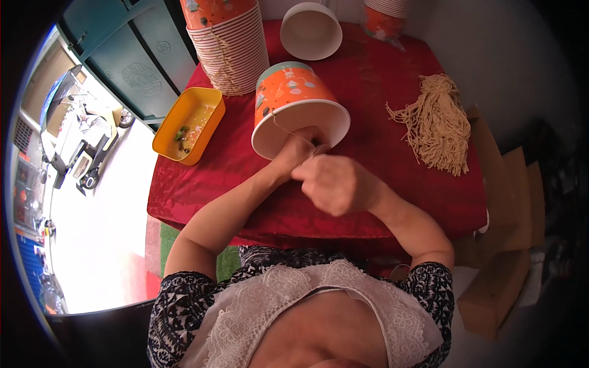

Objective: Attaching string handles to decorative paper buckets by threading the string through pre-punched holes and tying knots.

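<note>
An orange printed paper bucket [299,86] with a white rim lies tilted on the table, its open mouth facing me. A thin cream cord [282,127] comes through the bucket's side near the rim and runs across the mouth to my hands. My left hand [299,147] reaches just inside the mouth, its fingers closed on the cord and partly hidden. Right in front of it, my right hand [336,184] is closed in a pinch where the cord meets the fingers, slightly blurred. A bundle of cut cream cords [437,126] lies to the right on the red tablecloth [368,208].
A tall stack of nested orange buckets [230,58] stands behind on the left, cords hanging down it. A yellow plastic tray [211,116] holds small bits. A white bucket [311,32] lies at the back, with more buckets [385,21] beyond. Cardboard boxes [500,294] stand at right.
</note>
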Available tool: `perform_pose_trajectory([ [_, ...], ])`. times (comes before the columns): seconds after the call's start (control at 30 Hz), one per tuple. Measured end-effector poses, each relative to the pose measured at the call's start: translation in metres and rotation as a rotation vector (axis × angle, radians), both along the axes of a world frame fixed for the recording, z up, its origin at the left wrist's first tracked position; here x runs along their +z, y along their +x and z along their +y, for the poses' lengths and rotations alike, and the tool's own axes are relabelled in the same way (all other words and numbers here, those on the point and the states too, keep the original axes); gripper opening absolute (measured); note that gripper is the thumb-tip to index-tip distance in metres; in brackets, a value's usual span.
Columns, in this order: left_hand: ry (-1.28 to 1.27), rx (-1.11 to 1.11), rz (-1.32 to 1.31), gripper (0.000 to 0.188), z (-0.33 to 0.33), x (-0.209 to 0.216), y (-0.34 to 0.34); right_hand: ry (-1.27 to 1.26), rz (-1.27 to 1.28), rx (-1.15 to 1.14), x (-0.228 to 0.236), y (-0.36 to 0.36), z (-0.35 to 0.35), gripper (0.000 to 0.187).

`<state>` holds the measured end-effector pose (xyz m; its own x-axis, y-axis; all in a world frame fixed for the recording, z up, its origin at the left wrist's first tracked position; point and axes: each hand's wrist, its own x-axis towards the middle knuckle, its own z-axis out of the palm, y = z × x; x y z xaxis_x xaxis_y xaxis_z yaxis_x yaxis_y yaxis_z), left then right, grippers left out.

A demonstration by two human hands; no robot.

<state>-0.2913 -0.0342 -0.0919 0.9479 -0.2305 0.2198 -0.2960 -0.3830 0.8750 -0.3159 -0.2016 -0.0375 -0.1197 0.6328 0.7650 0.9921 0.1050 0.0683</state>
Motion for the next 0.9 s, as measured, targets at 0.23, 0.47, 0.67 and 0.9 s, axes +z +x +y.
perform_pose_trajectory([
  [0.23,0.055,0.017,-0.091,0.020,0.006,0.005,-0.001,0.140,0.057,-0.078,-0.010,-0.008,-0.001,0.011],
  [0.47,0.003,0.029,-0.027,0.016,0.004,0.007,-0.003,0.101,0.377,-0.618,-0.026,0.038,-0.016,0.007],
  [0.67,-0.105,-0.001,0.049,0.012,0.004,0.015,-0.008,0.022,0.495,-0.596,-0.038,0.044,-0.016,0.017],
  [0.9,-0.124,-0.011,0.040,0.009,0.005,0.016,-0.008,-0.026,0.607,-0.572,-0.045,0.045,-0.011,0.018],
])
